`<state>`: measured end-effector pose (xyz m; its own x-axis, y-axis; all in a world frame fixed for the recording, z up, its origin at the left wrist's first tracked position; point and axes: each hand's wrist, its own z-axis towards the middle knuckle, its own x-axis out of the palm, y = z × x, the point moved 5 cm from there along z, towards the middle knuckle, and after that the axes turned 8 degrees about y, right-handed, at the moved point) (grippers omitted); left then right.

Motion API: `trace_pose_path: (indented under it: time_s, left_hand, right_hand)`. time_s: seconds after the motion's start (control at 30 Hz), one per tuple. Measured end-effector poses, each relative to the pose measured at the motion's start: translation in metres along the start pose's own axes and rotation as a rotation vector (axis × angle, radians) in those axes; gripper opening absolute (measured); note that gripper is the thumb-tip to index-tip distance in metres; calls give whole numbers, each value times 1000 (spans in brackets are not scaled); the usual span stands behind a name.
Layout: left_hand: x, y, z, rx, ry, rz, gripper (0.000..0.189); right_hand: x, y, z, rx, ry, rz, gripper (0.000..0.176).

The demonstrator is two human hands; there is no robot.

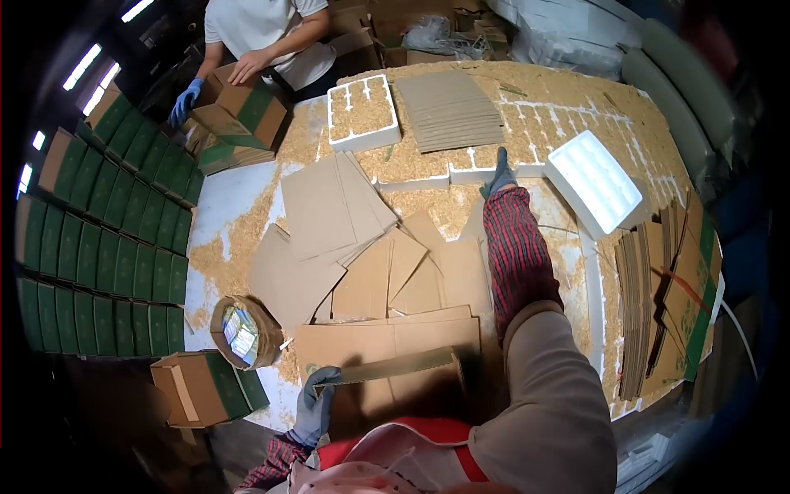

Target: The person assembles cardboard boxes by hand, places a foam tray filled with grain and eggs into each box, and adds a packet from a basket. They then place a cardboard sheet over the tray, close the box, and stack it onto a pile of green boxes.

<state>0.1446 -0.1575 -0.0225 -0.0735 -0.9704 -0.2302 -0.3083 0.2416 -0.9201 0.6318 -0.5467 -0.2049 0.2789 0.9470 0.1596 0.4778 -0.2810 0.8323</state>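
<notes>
Close to my body, my gloved left hand [313, 403] grips the left end of an open cardboard box [395, 368], whose near inside is in shadow. My right arm stretches far across the table. The gloved right hand [499, 174] rests at the edge of a sawdust-filled white foam tray [473, 175], fingers stretched forward; its underside is hidden. Left of that arm lie loose flat cardboard sheets [333, 206] and folded cardboard pieces [370, 276]. A white foam tray with moulded cups [594, 183] sits tilted to the right of the hand.
Stacked green-and-brown boxes [99, 247] line the left side. A round container [247, 332] of small packets stands near an open box [210, 389]. Flattened cartons [662, 288] stand at right. Brown sheets [448, 111] lie on sawdust. Across the table, another person handles a carton [239, 111].
</notes>
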Motion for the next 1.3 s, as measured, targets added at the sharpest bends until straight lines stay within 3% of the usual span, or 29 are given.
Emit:
trace_pose_path:
  time_s: [0.07,0.17,0.33,0.47,0.53,0.63,0.67,0.73,0.8,0.83,0.9,0.97,1.0,1.03,1.07,1.13,1.17,1.23,1.3]
  left_hand:
    - [0,4,0,21,-21,1,31]
    - [-1,5,-2,22,-20,-31,31]
    - [3,-1,-1,35,-35,-76,30]
    - [0,3,2,51,-35,-39,30]
    - [-1,9,0,58,-50,-49,29]
    - [-1,16,-1,81,-27,-96,30]
    - [-2,12,3,130,-16,-54,30]
    - [-3,14,2,-9,-8,-98,31]
    - [1,17,7,107,-16,-239,34]
    - [1,14,2,35,-16,-177,35]
    - [-6,21,16,61,-38,-59,38]
    - [-1,33,11,86,-85,46,40]
    - [-4,24,12,64,-113,114,41]
    - [-6,23,14,122,-121,153,42]
    - [-3,22,13,182,-114,186,43]
    - [-1,31,15,153,-135,230,41]
    - [5,35,17,193,-112,215,39]
    - [9,36,14,277,-115,174,37]
    - [9,35,4,344,-169,118,36]
  right_hand:
    - [6,5,9,182,-110,332,99]
    - [-11,-9,45,128,-42,261,92]
    - [-3,-18,59,-1,-21,734,67]
    - [-36,-33,-27,32,-28,750,60]
    - [-72,-48,-93,23,207,737,62]
    - [-134,-45,-218,-183,264,288,53]
    - [-136,-22,-264,-192,313,245,54]
    - [-154,12,-334,-213,489,138,58]
    - [-139,41,-401,-71,518,364,56]
    - [-160,48,-419,-297,562,-137,54]
    - [-160,61,-444,-321,579,-304,44]
    - [-154,58,-457,-156,639,-257,37]
    - [-136,50,-467,213,575,85,38]
    - [-119,57,-478,-301,930,-708,38]
    - [-89,68,-508,-1069,856,-1313,38]
    - [-63,45,-516,214,652,-255,32]
    - [-51,36,-513,306,636,-225,27]
    - [-46,10,-499,-2,773,-698,28]
    - [-29,3,-510,157,726,-613,31]
